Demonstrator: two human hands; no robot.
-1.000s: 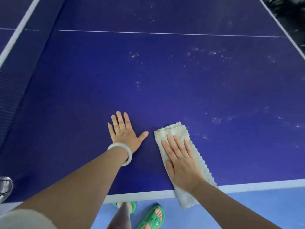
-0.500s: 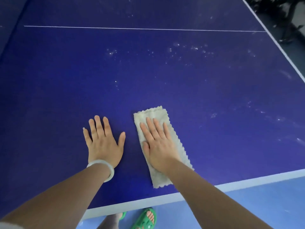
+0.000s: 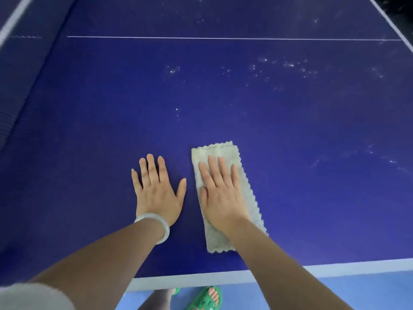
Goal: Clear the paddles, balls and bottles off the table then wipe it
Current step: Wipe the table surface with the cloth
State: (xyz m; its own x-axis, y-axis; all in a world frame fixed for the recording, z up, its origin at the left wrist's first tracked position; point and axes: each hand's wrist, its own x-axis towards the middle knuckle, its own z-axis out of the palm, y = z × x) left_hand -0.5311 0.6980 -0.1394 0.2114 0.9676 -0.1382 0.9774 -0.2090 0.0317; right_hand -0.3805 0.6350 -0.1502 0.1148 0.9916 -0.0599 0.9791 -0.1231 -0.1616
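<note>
A folded pale grey cloth [image 3: 214, 151] lies flat on the dark blue table-tennis table [image 3: 290, 130], near its front edge. My right hand [image 3: 220, 191] presses flat on the cloth with straight fingers. My left hand [image 3: 156, 189], with a pale bangle at the wrist, rests flat on the bare tabletop just left of the cloth, fingers spread. No paddles, balls or bottles are in view.
White specks and smudges [image 3: 288, 64] dot the tabletop at the upper right and right. The net [image 3: 20, 86] runs along the left side. The table's white front edge [image 3: 335, 270] sits above a light blue floor, where green sandals [image 3: 206, 298] show.
The cloth and my right hand have slid forward onto the table, off its front edge. My left hand stays flat beside it. The camera view has shifted.
</note>
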